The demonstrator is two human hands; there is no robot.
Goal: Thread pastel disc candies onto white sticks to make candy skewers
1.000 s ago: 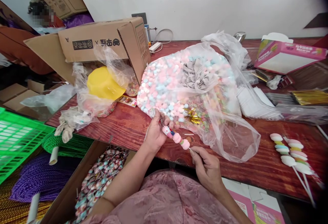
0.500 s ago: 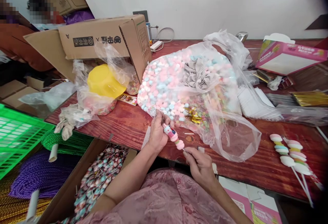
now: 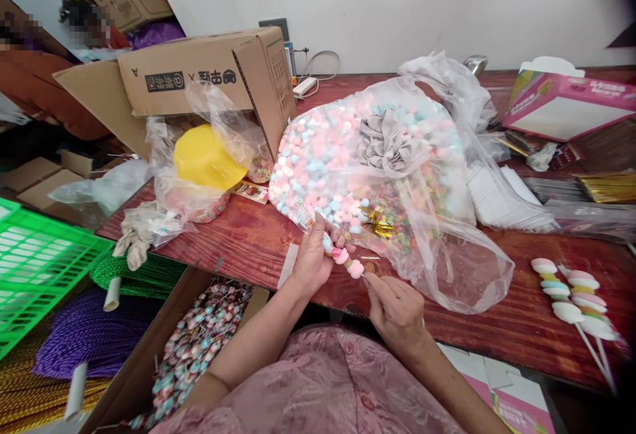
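Note:
My left hand (image 3: pixel 312 258) grips a marshmallow candy skewer (image 3: pixel 345 260) near its top, where a small clear wrapper covers the upper pieces. My right hand (image 3: pixel 395 306) pinches the thin white stick at the skewer's lower end. Both hands hover over the front edge of the red wooden table (image 3: pixel 248 248). Just behind them lies a big clear plastic bag (image 3: pixel 358 156) full of pink, blue and white marshmallows, with a gold twist tie (image 3: pixel 377 224) resting on it.
Finished skewers (image 3: pixel 571 298) lie at the right. A cardboard box (image 3: pixel 209 76) and a yellow bowl in plastic (image 3: pixel 206 159) stand at the left. A box of wrapped skewers (image 3: pixel 193 344) sits below the table, beside a green crate (image 3: pixel 34 262). A pink carton (image 3: pixel 566 99) stands far right.
The skewer has slid further into my left hand and its wrapper, so fewer candies show. My right hand has moved up and closer to the left hand.

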